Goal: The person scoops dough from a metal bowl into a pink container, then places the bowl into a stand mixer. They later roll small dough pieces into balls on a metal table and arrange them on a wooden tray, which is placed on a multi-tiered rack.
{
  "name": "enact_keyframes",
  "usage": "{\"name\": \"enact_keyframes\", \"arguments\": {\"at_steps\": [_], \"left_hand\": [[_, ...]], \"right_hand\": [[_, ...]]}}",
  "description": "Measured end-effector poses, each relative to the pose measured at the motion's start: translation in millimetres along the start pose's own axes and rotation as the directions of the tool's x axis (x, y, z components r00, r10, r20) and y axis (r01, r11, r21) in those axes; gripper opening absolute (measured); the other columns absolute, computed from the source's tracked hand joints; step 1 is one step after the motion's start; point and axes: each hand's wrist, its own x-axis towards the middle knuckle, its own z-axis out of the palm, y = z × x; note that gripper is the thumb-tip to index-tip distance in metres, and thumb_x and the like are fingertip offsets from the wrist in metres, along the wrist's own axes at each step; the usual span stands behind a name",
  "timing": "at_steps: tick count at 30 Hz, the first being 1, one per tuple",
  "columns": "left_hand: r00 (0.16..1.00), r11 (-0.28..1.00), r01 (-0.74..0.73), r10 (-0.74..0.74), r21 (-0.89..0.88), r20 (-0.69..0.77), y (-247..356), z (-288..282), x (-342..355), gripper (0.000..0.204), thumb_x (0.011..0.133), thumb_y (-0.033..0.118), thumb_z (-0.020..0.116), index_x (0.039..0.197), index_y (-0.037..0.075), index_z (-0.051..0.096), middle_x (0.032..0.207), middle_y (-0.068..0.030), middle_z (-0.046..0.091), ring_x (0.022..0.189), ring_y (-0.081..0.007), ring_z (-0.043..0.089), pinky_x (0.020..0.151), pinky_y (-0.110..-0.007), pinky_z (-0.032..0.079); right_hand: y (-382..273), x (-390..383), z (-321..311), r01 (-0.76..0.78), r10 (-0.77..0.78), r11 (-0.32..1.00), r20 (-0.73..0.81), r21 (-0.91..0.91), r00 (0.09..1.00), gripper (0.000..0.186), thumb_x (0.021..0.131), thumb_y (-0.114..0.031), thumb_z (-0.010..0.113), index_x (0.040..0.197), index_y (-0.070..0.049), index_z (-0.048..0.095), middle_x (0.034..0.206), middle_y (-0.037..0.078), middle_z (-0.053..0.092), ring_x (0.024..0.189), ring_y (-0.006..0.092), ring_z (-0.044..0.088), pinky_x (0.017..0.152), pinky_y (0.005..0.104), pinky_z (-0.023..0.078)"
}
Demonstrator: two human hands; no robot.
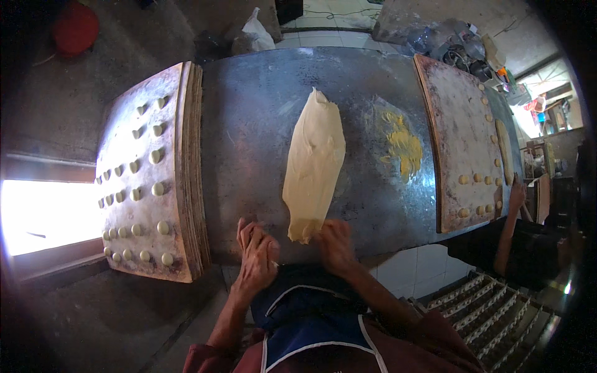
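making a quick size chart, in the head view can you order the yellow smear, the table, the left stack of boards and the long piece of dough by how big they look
1. table
2. left stack of boards
3. long piece of dough
4. yellow smear

At the lower centre of the frame, the fingers (327,232) of the right hand (337,247) are lost in blur and shadow; whether they touch the near end of the dough slab (314,155) cannot be told. The left hand (255,255) is curled, so whether it holds anything is hidden. The lower edge cuts off the apron (317,326). At far right, darkness swallows most of a co-worker (532,245). Glare blanks out the view through the window (50,214) at left. Clutter (476,53) at upper right is too small to sort, and the metal rack (491,311) fades into the rim at lower right.
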Motion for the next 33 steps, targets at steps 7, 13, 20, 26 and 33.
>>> {"name": "enact_keyframes", "arguments": {"at_steps": [7,13,20,26,33], "left_hand": [[0.832,0.88,0.385,-0.199,0.28,-0.518,-105.7,88.3,63.1,0.043,0.093,0.02,0.068,0.125,-0.004,0.053,0.116,-0.0245,0.053,0.113,-0.0435,0.051,0.105,-0.058,0.034],[0.913,0.942,0.268,-0.315,-0.2,-0.258,-75.5,118.1,8.0,0.038,0.093,0.016,0.072,0.115,-0.004,0.049,0.107,-0.0254,0.052,0.097,-0.041,0.054,0.087,-0.052,0.045],[0.782,0.98,0.192,-0.127,0.043,-0.61,-82.3,131.1,38.0,0.024,0.093,0.004,0.068,0.107,0.001,0.049,0.098,-0.0226,0.053,0.086,-0.0356,0.056,0.08,-0.048,0.047],[0.84,0.902,0.414,-0.429,-0.119,-0.333,-119.2,72.3,42.0,0.024,0.092,0.002,0.068,0.108,-0.001,0.05,0.094,-0.0215,0.052,0.086,-0.0349,0.054,0.078,-0.047,0.045],[0.839,0.933,0.343,-0.355,-0.105,-0.412,-88.1,106.0,-13.0,0.026,0.09,-0.001,0.063,0.108,-0.002,0.045,0.097,-0.019,0.05,0.088,-0.0331,0.053,0.079,-0.044,0.043]], "right_hand": [[85.2,54.3,-44.0,-0.146,0.04,0.903,-0.26,-0.405,0.965,0.033,0.092,-0.023,0.069,0.116,-0.004,0.057,0.109,0.02,0.055,0.1,0.0399,0.053,0.089,0.0553,0.039],[101.4,-25.9,-37.6,-0.199,0.224,0.969,0.185,-0.143,0.957,0.036,0.089,-0.02,0.071,0.113,0.001,0.053,0.106,0.021,0.055,0.099,0.0404,0.054,0.088,0.0492,0.041],[53.4,51.4,-22.4,-0.051,0.003,0.987,-0.309,-0.15,0.951,0.021,0.087,-0.009,0.068,0.103,-0.006,0.055,0.09,0.015,0.058,0.087,0.0381,0.057,0.079,0.0523,0.042],[129.2,29.3,-78.9,-0.1,0.073,0.944,-0.094,-0.315,0.993,0.02,0.089,-0.01,0.068,0.1,-0.002,0.054,0.088,0.018,0.056,0.078,0.0372,0.053,0.073,0.0508,0.041],[104.5,-24.5,-42.5,0.029,-0.035,0.998,-0.107,-0.058,0.994,0.025,0.088,-0.009,0.07,0.101,-0.002,0.05,0.088,0.016,0.053,0.079,0.0364,0.056,0.07,0.0503,0.045]]}}
